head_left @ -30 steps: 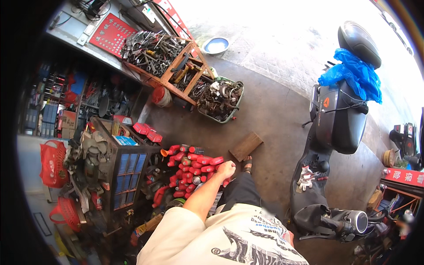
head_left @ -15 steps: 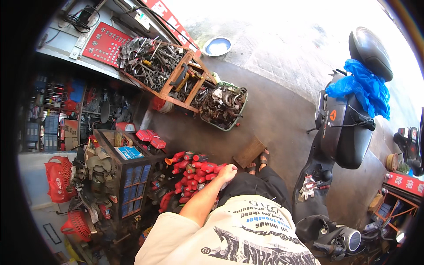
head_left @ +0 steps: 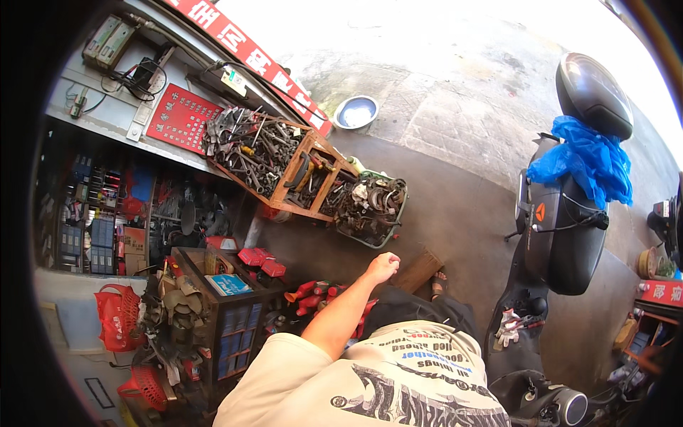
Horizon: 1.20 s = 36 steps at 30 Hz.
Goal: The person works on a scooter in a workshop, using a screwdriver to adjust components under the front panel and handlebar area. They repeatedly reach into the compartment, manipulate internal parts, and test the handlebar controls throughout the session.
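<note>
My left hand [head_left: 383, 267] is raised in front of my body, fingers curled closed; whatever may be inside is hidden. Behind my forearm lie many red bottles [head_left: 307, 302], partly covered by it. A wooden block [head_left: 416, 270] rests on the floor near my sandalled foot [head_left: 439, 283]. To the right stands a black scooter [head_left: 573, 256], with blue plastic bags [head_left: 590, 164] over its rear and pale work gloves [head_left: 509, 327] on its footboard. My right hand is out of view.
Ahead-left are a wooden tool crate [head_left: 292, 181], a bin of metal parts [head_left: 402, 213] and a basin [head_left: 356, 126]. Along the left stand a dark cabinet [head_left: 242, 341] and red baskets [head_left: 114, 320]. A shelf [head_left: 647, 320] is at the right.
My left hand has risen and moved forward, away from over the red bottles. The view has shifted, so the crate, scooter and floor sit lower in the picture.
</note>
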Each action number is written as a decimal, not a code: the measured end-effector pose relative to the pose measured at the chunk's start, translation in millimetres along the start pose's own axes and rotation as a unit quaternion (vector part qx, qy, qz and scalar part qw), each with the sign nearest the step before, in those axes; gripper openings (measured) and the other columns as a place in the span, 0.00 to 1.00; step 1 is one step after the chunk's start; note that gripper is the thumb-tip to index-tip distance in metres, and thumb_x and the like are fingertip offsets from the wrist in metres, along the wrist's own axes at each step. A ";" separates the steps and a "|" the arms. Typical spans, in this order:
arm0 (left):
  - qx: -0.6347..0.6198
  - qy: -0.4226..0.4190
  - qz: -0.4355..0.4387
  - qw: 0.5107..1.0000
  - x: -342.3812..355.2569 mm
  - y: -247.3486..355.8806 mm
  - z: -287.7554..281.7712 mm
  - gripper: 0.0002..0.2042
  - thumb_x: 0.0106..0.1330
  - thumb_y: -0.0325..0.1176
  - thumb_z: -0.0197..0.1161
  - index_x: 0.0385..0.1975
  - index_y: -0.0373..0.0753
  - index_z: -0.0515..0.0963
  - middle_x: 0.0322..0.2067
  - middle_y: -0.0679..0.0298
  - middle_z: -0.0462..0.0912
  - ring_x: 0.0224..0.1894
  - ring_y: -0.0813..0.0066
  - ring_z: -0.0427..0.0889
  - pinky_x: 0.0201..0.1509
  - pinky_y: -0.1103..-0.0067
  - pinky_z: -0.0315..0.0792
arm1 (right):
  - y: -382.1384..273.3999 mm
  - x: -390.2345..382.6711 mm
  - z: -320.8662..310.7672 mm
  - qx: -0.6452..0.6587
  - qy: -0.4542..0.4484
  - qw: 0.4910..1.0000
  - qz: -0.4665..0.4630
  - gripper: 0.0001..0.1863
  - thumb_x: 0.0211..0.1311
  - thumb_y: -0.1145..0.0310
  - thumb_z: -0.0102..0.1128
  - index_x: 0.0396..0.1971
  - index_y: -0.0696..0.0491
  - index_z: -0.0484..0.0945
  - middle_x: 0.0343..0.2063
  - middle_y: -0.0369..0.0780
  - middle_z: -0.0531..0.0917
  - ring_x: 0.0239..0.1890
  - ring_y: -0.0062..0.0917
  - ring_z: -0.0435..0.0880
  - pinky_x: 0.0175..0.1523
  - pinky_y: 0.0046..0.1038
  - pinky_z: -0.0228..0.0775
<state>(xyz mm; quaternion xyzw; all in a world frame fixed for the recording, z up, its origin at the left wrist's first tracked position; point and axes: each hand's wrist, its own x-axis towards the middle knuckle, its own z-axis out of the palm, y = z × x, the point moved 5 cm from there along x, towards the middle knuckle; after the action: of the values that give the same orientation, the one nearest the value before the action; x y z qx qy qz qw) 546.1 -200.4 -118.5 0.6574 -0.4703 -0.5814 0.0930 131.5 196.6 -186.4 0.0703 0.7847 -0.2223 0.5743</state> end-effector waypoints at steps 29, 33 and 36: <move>-0.408 0.374 -0.096 0.827 79.5 -455.1 -273.3 0.09 0.64 0.29 0.54 0.40 0.36 0.76 0.53 0.48 0.71 0.58 0.56 0.67 0.63 0.71 0.59 | -383.7 -221.5 780.0 -0.313 -0.246 0.889 -0.226 0.27 0.70 0.62 0.44 0.64 0.60 0.58 0.56 0.50 0.73 0.34 0.28 0.78 0.46 0.31 0.71; -0.407 0.444 -0.062 0.796 99.0 -442.5 -315.0 0.03 0.63 0.24 0.56 0.35 0.35 0.76 0.46 0.49 0.77 0.52 0.61 0.74 0.57 0.74 0.67 | -390.5 -218.0 879.0 -0.427 -0.234 0.830 -0.271 0.16 0.70 0.66 0.41 0.51 0.59 0.70 0.41 0.41 0.78 0.31 0.23 0.74 0.45 0.30 0.70; -0.435 0.452 -0.008 0.779 113.3 -420.2 -340.0 0.05 0.70 0.28 0.52 0.39 0.34 0.75 0.31 0.60 0.81 0.35 0.74 0.80 0.41 0.80 0.74 | -381.8 -206.2 893.9 -0.459 -0.183 0.827 -0.269 0.11 0.69 0.67 0.43 0.38 0.55 0.75 0.28 0.34 0.75 0.24 0.18 0.69 0.40 0.28 0.66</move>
<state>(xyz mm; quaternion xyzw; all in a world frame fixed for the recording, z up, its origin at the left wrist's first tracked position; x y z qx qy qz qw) 1036.7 -200.0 -372.0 0.7382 -0.0663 -0.3608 0.5662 837.8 -497.8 -107.7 -0.4570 0.6648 0.0095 0.5909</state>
